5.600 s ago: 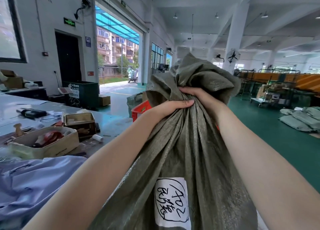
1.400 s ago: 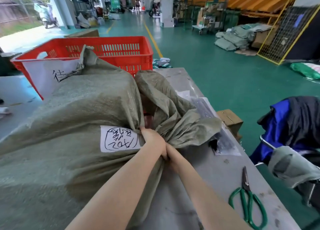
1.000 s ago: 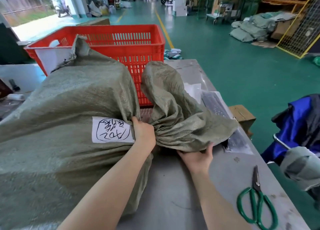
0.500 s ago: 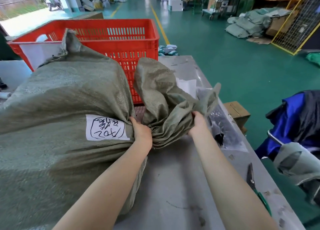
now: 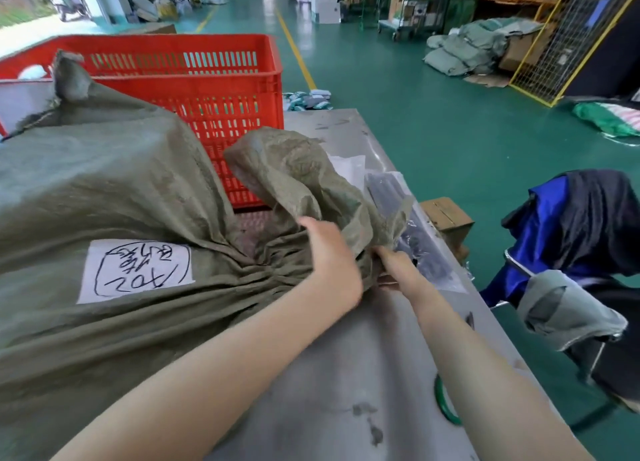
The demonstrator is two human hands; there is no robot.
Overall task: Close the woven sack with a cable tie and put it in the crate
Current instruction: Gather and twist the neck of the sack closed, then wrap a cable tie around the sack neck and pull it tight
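Note:
The grey-green woven sack [image 5: 114, 190] lies on its side on the grey table [image 5: 346, 374], its white handwritten label [image 5: 138, 270] facing up. The gathered neck points right and the loose top flap [image 5: 294, 169] stands up. My left hand [image 5: 329, 259] is closed over the bunched neck below the flap. My right hand [image 5: 394, 263] sits just beside it, under the flap's edge, at a clear bag of black cable ties [image 5: 412, 228]; its fingertips are hidden. The red slatted crate [image 5: 214, 79] stands behind the sack at the table's far end.
Green-handled scissors [image 5: 445, 405] lie near the table's right edge, mostly hidden by my right forearm. A chair draped with a blue and black jacket [image 5: 568, 225] stands to the right. A small cardboard box [image 5: 446, 214] sits on the green floor by the table.
My left hand has slid right along the neck toward the flap. My right hand has let the flap's edge drop and moved down to the cable-tie bag.

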